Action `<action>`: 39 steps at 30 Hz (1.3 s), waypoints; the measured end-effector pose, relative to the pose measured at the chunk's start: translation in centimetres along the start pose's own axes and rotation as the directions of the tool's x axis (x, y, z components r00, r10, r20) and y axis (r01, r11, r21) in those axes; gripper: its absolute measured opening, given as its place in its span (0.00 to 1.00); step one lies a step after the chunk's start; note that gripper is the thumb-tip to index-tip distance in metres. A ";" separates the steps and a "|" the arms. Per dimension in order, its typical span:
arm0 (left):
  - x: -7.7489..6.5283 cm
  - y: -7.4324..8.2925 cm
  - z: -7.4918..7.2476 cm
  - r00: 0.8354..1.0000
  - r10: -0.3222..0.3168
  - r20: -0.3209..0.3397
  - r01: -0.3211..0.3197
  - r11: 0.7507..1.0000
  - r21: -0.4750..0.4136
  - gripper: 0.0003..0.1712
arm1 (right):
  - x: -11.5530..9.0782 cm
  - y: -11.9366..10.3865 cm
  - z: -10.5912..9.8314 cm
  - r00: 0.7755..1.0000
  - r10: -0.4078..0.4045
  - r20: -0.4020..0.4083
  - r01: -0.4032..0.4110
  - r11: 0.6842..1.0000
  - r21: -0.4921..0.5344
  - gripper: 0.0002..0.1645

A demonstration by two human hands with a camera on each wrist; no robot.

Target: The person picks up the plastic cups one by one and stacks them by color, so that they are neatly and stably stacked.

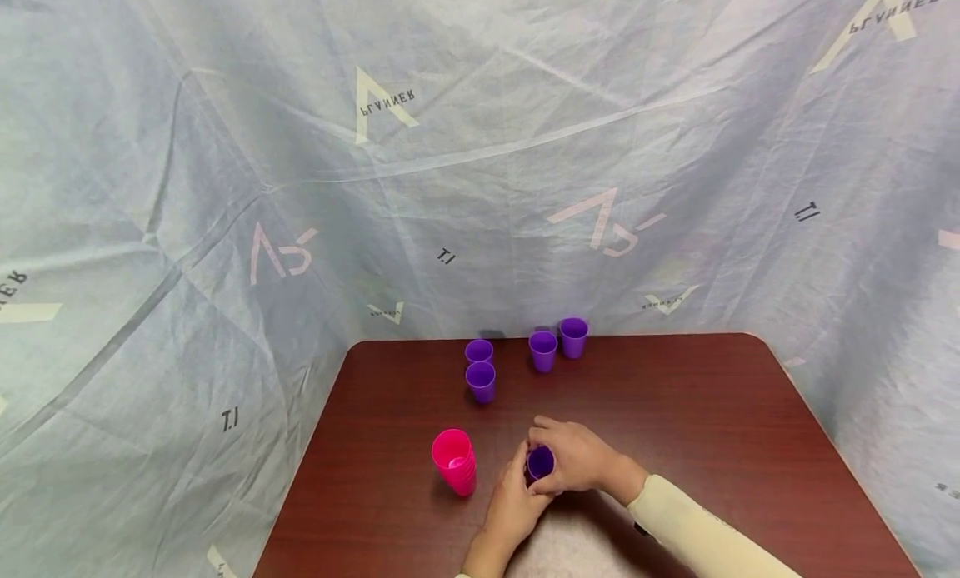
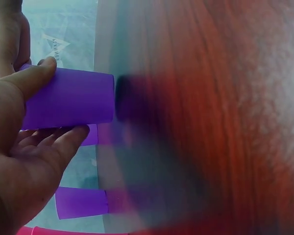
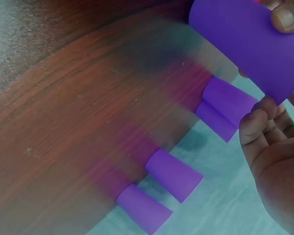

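Near the table's front edge, both hands are around one purple cup (image 1: 541,463), its mouth facing up. My left hand (image 1: 516,499) grips its left side; in the left wrist view the thumb lies along one side of the cup (image 2: 71,98) and the fingers along the other. From the right, my right hand (image 1: 579,457) holds the same cup near its rim, with fingertips touching the rim in the right wrist view. Whether the cup's base touches the table is hard to tell. Left of the hands stands a stack of pink cups (image 1: 454,461), mouth up.
Toward the back of the brown table (image 1: 675,395) stand two purple cups close together, the nearer cup (image 1: 481,381) partly covering the farther cup (image 1: 479,351). Right of them are another purple cup (image 1: 543,351) and one more cup (image 1: 573,337). A grey printed cloth (image 1: 487,186) hangs behind.
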State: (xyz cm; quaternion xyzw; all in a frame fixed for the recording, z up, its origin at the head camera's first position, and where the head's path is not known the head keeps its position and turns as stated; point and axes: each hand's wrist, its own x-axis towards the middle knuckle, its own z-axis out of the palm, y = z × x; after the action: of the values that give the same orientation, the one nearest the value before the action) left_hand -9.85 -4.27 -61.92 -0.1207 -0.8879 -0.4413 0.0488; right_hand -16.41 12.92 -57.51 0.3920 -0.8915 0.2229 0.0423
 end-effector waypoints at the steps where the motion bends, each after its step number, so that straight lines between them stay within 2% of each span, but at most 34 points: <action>1: 0.0 0.0 0.0 1.000 -0.007 0.003 0.007 1.000 0.003 0.51 | 0.0 0.1 0.1 1.000 -0.005 -0.002 0.005 1.000 0.005 0.35; 4: 0.0 0.0 0.0 1.000 -0.007 -0.009 0.007 1.000 0.024 0.52 | -0.1 0.2 0.1 1.000 -0.013 -0.005 0.013 1.000 0.009 0.36; 10: -0.2 0.4 -0.1 0.999 -0.046 -0.011 0.046 0.998 0.036 0.54 | -0.3 0.4 -0.2 0.999 -0.042 -0.031 0.042 0.999 0.012 0.39; 14: -0.2 0.5 -0.1 0.999 -0.045 -0.021 0.045 0.998 0.042 0.54 | -0.3 0.4 -0.4 0.999 -0.051 -0.016 0.052 0.995 0.081 0.38; 19: -0.3 0.4 -0.1 0.998 -0.034 -0.045 0.036 0.998 0.052 0.54 | -0.2 0.3 -0.8 0.999 -0.033 -0.005 0.033 0.992 0.119 0.31; 23: -0.3 0.2 0.0 0.996 0.035 -0.078 -0.028 0.996 0.085 0.53 | 0.2 0.3 -0.8 0.998 0.007 -0.058 -0.001 0.995 0.099 0.20; 25: -0.4 0.1 0.1 0.994 0.065 -0.090 -0.056 0.994 0.099 0.51 | 0.6 0.3 -0.7 0.995 0.040 -0.095 -0.032 0.996 0.084 0.18; 29: -0.4 -0.1 0.2 0.994 0.064 -0.089 -0.055 0.994 0.099 0.46 | 1.7 0.4 -0.8 0.987 0.091 -0.130 -0.085 0.995 0.047 0.20; 33: -0.4 -0.1 0.2 0.997 0.050 -0.058 -0.043 0.993 0.111 0.47 | 3.0 0.5 -1.0 0.985 0.098 -0.140 -0.094 0.995 0.034 0.23; 36: -0.5 -0.1 0.2 0.996 0.085 -0.026 -0.079 0.983 0.164 0.47 | 3.9 0.4 -1.2 0.985 0.096 -0.146 -0.091 0.995 0.043 0.23; 39: -0.6 0.0 0.3 0.991 0.131 -0.005 -0.126 0.962 0.241 0.46 | 4.8 0.4 -1.2 0.985 0.095 -0.144 -0.092 0.995 0.029 0.23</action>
State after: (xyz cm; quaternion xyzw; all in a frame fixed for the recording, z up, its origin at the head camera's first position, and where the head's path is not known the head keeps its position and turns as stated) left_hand -9.31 -4.14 -62.23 -0.1664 -0.9244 -0.3280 0.1008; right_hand -20.06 10.42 -55.39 0.3331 -0.9009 0.2625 0.0920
